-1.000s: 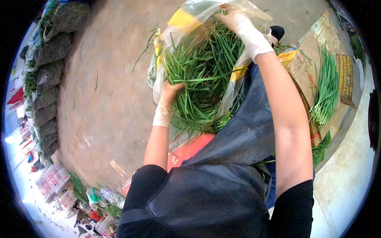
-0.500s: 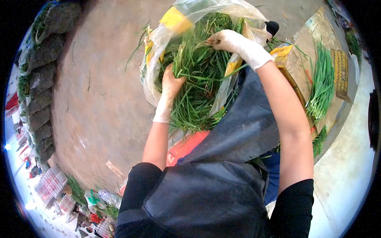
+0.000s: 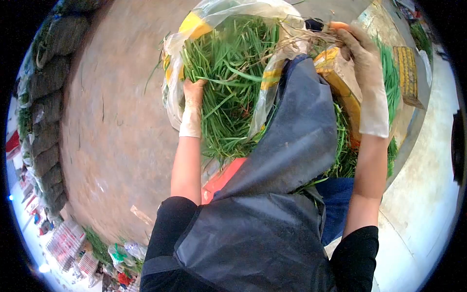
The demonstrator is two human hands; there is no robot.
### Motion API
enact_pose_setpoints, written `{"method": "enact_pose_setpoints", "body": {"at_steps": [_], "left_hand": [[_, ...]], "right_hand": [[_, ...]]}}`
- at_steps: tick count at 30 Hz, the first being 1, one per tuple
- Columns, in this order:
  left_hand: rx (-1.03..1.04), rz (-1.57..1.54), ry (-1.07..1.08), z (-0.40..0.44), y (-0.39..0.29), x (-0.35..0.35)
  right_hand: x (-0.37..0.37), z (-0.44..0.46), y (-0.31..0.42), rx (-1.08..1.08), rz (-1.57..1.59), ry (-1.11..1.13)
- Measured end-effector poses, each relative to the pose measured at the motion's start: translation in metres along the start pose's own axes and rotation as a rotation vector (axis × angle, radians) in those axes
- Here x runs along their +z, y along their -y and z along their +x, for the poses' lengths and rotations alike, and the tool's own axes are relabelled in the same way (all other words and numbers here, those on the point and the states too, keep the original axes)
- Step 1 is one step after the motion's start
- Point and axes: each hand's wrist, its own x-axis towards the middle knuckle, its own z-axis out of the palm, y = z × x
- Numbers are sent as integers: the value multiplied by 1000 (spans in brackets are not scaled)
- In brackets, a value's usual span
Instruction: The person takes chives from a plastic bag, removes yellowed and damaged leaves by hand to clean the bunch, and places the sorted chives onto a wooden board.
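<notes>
A clear plastic bag (image 3: 171,104) with yellow patches stands open in front of me, full of loose long green garlic chives (image 3: 228,104). My left hand (image 3: 193,92), in a pale glove, is at the bag's left side with its fingers closed around a bunch of the chives; the fingertips are hidden among the leaves. Right of the bag, my right hand (image 3: 360,48), in a soiled glove, pinches a wisp of dry brownish stalks (image 3: 311,35). These trail left over the bag's rim.
At the right, a yellow-edged cardboard box (image 3: 352,97) and a bundle of chives (image 3: 390,73) lie beside a yellow crate-like block (image 3: 407,73). A dark apron (image 3: 301,131) covers my lap. Dark sacks (image 3: 48,97) line the far left; bags and greens (image 3: 119,255) lie lower left.
My right hand has moved right, out of the bag to above the box, drawing dry stalks along. My left hand has shifted slightly left and up, still among the chives.
</notes>
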Motion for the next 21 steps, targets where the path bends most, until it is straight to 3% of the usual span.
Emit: {"method": "enact_pose_setpoints", "body": {"at_steps": [2,4,6,8,11,14,16,18,20,21], "left_hand": [[-11,-18,21,4,-10,6],[2,206,67,14,-11,11],[24,291,70,23,-11,20],[138,420,104,23,-26,29],[79,269,82,51,-12,50],[108,191,107,64,-22,63],[157,217,75,70,-26,75],[199,347,17,68,-34,90],[3,394,149,88,-28,104],[-53,524,141,84,-38,111]], "right_hand": [[-13,-18,14,-32,62,-70],[-26,-32,34,43,286,-303],[-52,-45,53,-33,218,-276],[-70,-65,74,-129,217,-478],[-123,-115,91,-263,-117,-583],[-195,-199,76,-266,-34,-647],[-214,-250,65,-4,-63,-660],[-215,-286,39,134,-16,-513],[-163,-291,26,558,20,-394],[-141,-280,11,693,-136,-138]]}}
